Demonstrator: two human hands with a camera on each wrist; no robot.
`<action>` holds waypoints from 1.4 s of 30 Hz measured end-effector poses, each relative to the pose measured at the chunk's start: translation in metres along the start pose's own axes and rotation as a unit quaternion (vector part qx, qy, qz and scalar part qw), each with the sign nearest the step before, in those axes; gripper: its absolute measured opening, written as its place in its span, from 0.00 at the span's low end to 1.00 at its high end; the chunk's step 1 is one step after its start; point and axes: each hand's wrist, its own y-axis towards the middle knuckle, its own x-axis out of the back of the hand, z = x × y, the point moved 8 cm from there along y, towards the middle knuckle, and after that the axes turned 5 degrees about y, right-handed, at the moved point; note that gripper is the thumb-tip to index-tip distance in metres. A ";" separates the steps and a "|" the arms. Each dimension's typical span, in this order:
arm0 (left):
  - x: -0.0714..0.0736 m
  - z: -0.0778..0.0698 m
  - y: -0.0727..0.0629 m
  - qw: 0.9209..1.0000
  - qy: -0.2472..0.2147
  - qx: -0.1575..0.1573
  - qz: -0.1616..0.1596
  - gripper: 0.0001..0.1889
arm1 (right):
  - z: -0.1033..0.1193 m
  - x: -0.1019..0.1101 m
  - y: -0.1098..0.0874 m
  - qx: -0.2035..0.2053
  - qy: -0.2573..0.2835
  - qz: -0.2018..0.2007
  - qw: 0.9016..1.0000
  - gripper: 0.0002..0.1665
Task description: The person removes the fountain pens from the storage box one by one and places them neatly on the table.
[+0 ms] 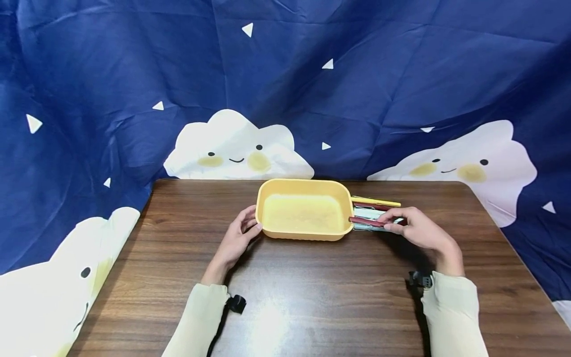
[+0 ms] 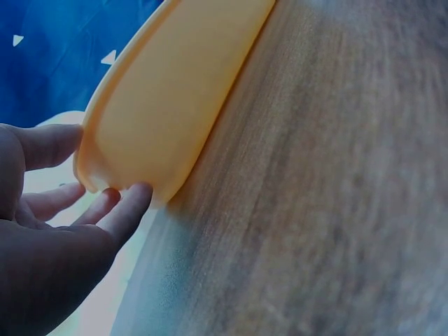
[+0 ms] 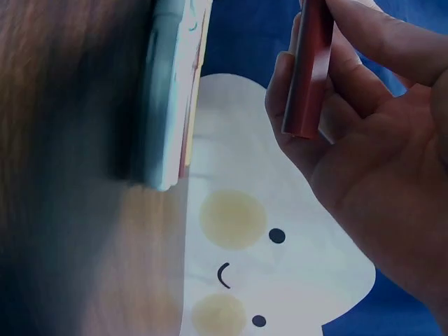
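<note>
A yellow plastic basket (image 1: 303,235) stands at the back of the table. My left hand (image 1: 238,235) holds its left end, fingers and thumb bent against the wall and rim; the left wrist view shows this hand (image 2: 70,231) at the basket's end (image 2: 154,98). On the other side, my right hand (image 1: 415,228) pinches a dark red pen (image 1: 368,221) above several pens beside the basket. In the right wrist view, the red pen (image 3: 310,77) lies between the thumb and fingers, its upper end cut off by the frame.
Alongside the basket's right end lie a yellow pen (image 1: 379,202), another dark red pen (image 1: 374,206) and light blue pens (image 1: 367,213). The brown wooden table (image 1: 330,297) ends at a blue curtain (image 1: 276,64) with printed clouds.
</note>
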 end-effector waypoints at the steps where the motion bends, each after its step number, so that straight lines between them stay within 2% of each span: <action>1: -0.001 0.000 0.000 1.000 -0.001 0.000 0.001 0.31 | -0.001 0.000 -0.002 -0.005 0.002 -0.001 1.000 0.07; 10: 0.001 0.001 0.000 1.000 0.002 0.001 -0.006 0.31 | -0.012 0.000 -0.011 -0.008 0.036 0.003 0.999 0.06; 18: 0.002 0.001 0.001 1.000 0.006 0.001 -0.003 0.31 | -0.021 -0.005 -0.013 0.048 0.029 0.003 0.998 0.08; 23: 0.002 0.001 0.000 1.000 0.003 0.003 -0.004 0.31 | -0.031 -0.012 -0.011 0.056 0.035 0.015 0.998 0.07; 42: 0.001 0.001 0.000 1.000 -0.002 0.002 -0.003 0.32 | -0.045 -0.015 -0.005 -0.005 -0.013 0.022 1.000 0.08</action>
